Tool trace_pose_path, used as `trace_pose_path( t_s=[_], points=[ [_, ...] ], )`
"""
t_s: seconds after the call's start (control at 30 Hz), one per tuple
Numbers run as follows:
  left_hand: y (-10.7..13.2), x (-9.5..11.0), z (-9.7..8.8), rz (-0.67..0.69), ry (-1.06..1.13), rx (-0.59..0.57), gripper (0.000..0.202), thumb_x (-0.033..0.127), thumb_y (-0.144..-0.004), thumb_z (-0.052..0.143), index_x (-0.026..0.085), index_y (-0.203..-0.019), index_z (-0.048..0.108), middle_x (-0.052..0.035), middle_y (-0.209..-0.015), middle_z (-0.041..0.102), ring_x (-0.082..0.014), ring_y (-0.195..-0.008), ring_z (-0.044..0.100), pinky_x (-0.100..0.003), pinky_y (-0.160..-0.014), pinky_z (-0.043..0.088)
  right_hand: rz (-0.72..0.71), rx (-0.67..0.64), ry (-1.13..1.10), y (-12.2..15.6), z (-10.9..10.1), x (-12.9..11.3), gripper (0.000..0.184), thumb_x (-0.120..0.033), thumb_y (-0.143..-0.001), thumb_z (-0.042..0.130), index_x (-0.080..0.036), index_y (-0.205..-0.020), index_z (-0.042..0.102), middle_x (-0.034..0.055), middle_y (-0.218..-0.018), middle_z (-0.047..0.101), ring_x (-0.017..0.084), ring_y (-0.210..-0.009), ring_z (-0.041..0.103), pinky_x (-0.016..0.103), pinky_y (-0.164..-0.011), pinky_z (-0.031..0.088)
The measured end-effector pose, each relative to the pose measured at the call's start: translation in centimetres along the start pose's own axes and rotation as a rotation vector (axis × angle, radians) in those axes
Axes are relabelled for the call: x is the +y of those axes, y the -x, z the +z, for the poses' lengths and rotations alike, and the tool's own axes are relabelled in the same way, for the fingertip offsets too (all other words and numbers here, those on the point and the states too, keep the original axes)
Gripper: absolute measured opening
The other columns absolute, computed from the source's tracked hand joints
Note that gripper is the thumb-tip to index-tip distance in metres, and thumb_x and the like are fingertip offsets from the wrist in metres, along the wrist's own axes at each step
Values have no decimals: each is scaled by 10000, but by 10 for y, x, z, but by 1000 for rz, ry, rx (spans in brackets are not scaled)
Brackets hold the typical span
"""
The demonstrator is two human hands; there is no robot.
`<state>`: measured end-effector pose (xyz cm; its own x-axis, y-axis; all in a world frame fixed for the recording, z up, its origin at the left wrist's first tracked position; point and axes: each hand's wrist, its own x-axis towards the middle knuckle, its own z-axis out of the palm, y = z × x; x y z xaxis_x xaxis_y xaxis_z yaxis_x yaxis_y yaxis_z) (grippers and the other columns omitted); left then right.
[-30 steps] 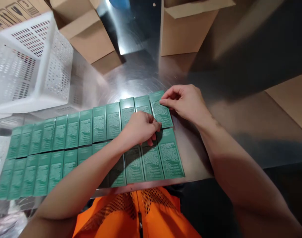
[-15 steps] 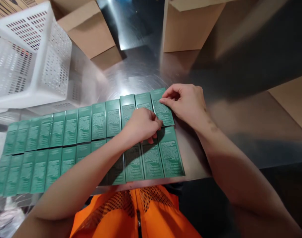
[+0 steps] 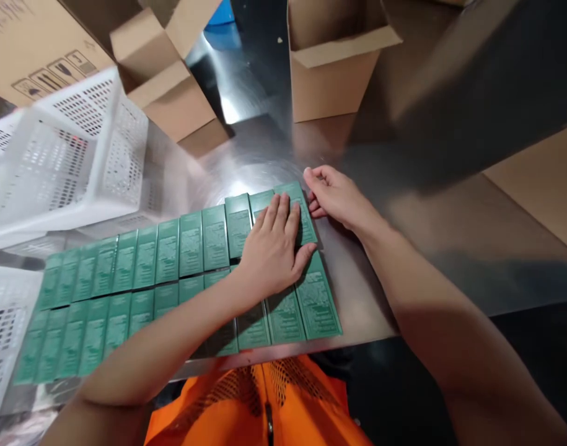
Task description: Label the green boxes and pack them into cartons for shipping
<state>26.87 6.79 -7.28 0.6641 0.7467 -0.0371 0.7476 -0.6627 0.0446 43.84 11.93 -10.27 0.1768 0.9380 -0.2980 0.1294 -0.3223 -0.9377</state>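
Note:
Two rows of slim green printed boxes (image 3: 213,238) lie side by side on the metal table, their top faces covered in small text. Across the boxes near the right end of the rows, my left hand (image 3: 271,248) lies flat, fingers stretched and thumb out to the right. My right hand (image 3: 339,197) is beside the upper right corner box (image 3: 287,189), its fingers curled and the thumb laid over them. Whatever its fingertips may hold is hidden. My left forearm covers part of the lower row.
White perforated plastic baskets (image 3: 120,155) stand at the left. Open cardboard boxes sit on the shiny metal table (image 3: 255,145): one at back left (image 3: 176,105), another at back centre (image 3: 327,87). A large printed carton (image 3: 41,43) is at far left, and cardboard (image 3: 543,179) lies at right.
My left hand has opened from a curled grip and now lies flat on the boxes. My right hand has come off the corner box's top face to its right side. The view has shifted.

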Motion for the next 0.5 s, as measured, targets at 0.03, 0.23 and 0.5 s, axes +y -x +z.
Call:
trace_pose_path(
  t_s=[0.03, 0.23, 0.5],
  points=[
    [-1, -2, 2, -7, 4, -18, 766, 544, -1004, 398, 1, -1543, 358, -281, -1638, 299, -403, -1544, 259, -575, -1205, 324, -9, -2, 29, 1, 0, 0, 331, -564, -967, 566, -238, -987, 617, 5, -729, 632, 157, -561, 625, 291, -525, 544],
    [-7, 2, 1, -43, 92, -80, 784, 535, -1013, 392, 7, -1582, 287, -269, -1668, 188, -383, -1572, 148, -566, -1256, 232, -290, 22, 520, 2, -1, 6, 355, -493, -904, 641, -236, -1147, 668, 29, -810, 716, 227, -794, 687, 341, -742, 520],
    [78, -39, -36, -38, 353, 180, 767, 577, -1006, 393, 69, -1578, 335, -219, -1660, 261, -305, -1586, 103, -527, -1295, 162, -221, 100, 787, 5, -1, -1, 473, -524, -858, 421, -265, -1164, 671, 204, -1185, 712, 406, -1098, 678, 570, -915, 516]
  ],
)
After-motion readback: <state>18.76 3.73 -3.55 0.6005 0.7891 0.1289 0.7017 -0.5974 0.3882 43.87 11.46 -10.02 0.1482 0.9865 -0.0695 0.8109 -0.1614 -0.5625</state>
